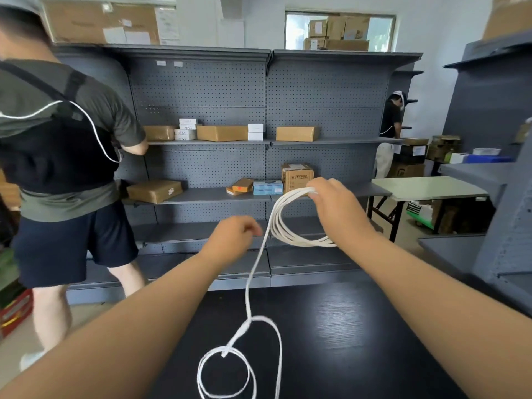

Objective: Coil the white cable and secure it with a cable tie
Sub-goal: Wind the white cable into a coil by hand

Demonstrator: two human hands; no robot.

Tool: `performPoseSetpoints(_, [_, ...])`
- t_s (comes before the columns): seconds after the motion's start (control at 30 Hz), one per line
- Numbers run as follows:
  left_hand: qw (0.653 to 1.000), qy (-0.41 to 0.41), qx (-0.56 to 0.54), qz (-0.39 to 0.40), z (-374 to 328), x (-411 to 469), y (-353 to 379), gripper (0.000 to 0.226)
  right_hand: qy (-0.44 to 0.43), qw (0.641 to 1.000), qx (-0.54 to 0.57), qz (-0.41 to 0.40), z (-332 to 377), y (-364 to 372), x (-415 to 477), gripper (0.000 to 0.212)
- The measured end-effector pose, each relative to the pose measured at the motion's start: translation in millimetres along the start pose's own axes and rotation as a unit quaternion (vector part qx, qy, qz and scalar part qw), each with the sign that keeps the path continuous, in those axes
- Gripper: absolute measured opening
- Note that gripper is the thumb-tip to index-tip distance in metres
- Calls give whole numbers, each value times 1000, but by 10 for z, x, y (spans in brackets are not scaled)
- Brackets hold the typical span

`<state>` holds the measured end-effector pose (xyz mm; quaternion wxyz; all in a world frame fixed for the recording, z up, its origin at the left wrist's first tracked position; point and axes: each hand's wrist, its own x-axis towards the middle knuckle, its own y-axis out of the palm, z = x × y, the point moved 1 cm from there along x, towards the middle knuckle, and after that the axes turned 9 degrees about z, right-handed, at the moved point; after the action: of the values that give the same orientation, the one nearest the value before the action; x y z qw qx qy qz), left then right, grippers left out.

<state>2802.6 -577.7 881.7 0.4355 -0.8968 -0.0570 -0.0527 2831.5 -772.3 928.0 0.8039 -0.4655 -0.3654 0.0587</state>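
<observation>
Head | right fingers grasp white cable coil | left fingers curled beside strand, grip unclear | shelf boxes closed

Bright daylight from the window, soft glare on the tabletop far below it, white cable slightly blurred, frame edges bowed.

White cable: loose loops off btm edge, coil part behind right hand (forearm too).
</observation>
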Motion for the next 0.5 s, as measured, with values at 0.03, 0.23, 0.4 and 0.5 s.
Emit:
performPoseSetpoints(0.03, [988, -17, -154, -5, -125, 11, -8, 31, -7, 1000, 2, 4, 14, 21, -9, 19])
performPoseSetpoints(0.23, [904, 40, -423, 49, -523, -55, 16, 43, -3, 1000, 22, -1, 51, 23, -46, 21])
performPoseSetpoints(0.4, [927, 157, -341, -29, -500, -118, 161, 25, 5, 998, 64, -4, 57, -34, -61, 23])
performPoseSetpoints(0.5, [929, 182, -314, -66, -507, -140, 211, 19, 12, 995, 94, -18, 32, -48, -58, 23])
